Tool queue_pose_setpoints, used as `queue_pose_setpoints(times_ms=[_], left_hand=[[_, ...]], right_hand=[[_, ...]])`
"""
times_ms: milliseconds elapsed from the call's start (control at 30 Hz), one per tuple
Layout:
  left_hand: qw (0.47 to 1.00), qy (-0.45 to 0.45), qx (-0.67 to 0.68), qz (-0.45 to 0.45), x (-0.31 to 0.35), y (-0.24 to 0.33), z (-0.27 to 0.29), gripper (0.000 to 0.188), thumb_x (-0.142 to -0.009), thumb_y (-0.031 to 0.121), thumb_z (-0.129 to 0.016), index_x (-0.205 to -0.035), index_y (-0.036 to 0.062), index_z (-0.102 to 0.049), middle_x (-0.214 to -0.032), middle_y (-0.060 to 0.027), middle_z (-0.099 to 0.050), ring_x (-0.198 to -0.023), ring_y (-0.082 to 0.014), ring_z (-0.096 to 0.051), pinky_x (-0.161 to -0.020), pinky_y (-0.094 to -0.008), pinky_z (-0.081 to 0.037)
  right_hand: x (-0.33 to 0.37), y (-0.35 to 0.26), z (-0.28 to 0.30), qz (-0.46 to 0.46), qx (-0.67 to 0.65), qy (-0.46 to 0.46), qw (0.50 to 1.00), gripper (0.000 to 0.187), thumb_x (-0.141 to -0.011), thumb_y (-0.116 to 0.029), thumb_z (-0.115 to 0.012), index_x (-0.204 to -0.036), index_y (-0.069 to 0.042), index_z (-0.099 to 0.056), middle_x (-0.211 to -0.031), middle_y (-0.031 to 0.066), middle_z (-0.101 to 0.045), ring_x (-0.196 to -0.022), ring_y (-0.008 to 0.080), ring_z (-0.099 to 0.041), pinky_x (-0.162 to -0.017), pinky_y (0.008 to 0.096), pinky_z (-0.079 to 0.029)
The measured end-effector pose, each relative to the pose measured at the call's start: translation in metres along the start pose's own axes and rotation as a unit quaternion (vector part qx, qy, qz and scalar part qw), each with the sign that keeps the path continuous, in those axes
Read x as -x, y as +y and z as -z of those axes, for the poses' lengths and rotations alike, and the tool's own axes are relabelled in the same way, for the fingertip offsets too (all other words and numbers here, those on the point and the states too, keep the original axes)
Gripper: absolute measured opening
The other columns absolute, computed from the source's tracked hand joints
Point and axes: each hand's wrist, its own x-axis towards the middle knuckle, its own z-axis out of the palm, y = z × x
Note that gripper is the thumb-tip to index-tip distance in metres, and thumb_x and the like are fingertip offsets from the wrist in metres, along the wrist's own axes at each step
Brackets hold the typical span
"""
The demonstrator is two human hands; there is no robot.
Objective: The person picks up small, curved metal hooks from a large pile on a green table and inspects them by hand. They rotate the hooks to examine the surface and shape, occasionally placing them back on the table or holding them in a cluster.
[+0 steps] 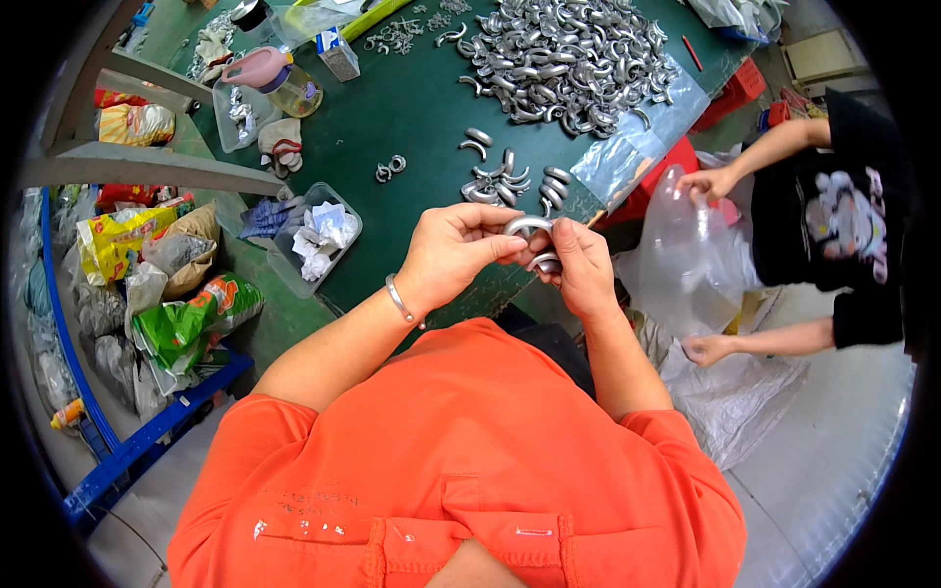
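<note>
Close in front of my body, at the green table's near edge, my left hand (453, 243) pinches one end of a shiny curved metal piece (529, 224), shaped like a half ring. My right hand (582, 267) is closed at that piece's other end. Below it, a second curved metal piece (545, 262) sits within my right fingers, partly hidden by them. Just beyond my hands lie a loose cluster of curved pieces (498, 182) and a short row of them (555, 186). Farther back rises a large heap of the same pieces (564, 69).
Left on the green table (412, 108) stand a pink-lidded jug (294, 90), a tub with crumpled paper (282, 257) and a small box (338, 54). Two small ring parts (390, 169) lie mid-table. At right, another person (843, 216) holds a clear plastic bag (686, 260).
</note>
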Motion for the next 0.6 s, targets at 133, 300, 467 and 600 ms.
queue_pose_setpoints(times_ms=[133,300,467,600], left_hand=[[1.0,-0.003,0.019,0.0,0.002,-0.001,-0.001,0.029,-0.074,-0.002,-0.065,-0.102,-0.0073,-0.058,-0.09,-0.0119,-0.062,-0.077,-0.0138,-0.06,-0.069,-0.0243,-0.051],[0.999,-0.007,-0.038,0.031,0.0,-0.01,0.002,0.029,-0.073,0.0,-0.067,-0.1,-0.0035,-0.058,-0.091,-0.0065,-0.062,-0.078,-0.0097,-0.059,-0.064,-0.0192,-0.047],[0.972,-0.002,0.179,0.152,-0.003,-0.031,0.003,0.039,-0.09,0.033,-0.048,-0.114,0.0032,-0.049,-0.108,-0.0094,-0.054,-0.097,-0.0155,-0.054,-0.079,-0.0306,-0.046],[0.87,-0.095,0.427,0.227,-0.004,-0.042,0.014,0.05,-0.092,0.044,-0.035,-0.118,0.003,-0.043,-0.115,-0.0121,-0.05,-0.109,-0.0221,-0.049,-0.091,-0.0412,-0.042]], right_hand=[[0.001,0.004,0.003,-0.006,0.003,0.005,1.0,0.039,-0.092,-0.038,-0.042,-0.084,-0.002,-0.057,-0.071,0.0031,-0.06,-0.054,0.0037,-0.047,-0.047,0.016,-0.036],[0.0,0.004,-0.004,-0.031,-0.098,0.045,0.994,0.025,-0.091,-0.025,-0.047,-0.093,-0.002,-0.056,-0.076,0.003,-0.059,-0.051,0.0039,-0.043,-0.041,0.0162,-0.03],[-0.006,0.016,-0.016,0.059,-0.028,0.092,0.994,0.012,-0.087,-0.009,-0.049,-0.091,0.0,-0.055,-0.081,0.0053,-0.06,-0.056,0.005,-0.047,-0.048,0.0169,-0.037],[-0.018,0.008,-0.039,0.286,0.326,-0.015,0.901,0.007,-0.079,-0.007,-0.056,-0.085,-0.003,-0.058,-0.081,0.0087,-0.059,-0.076,0.0195,-0.056,-0.061,0.0304,-0.042]])
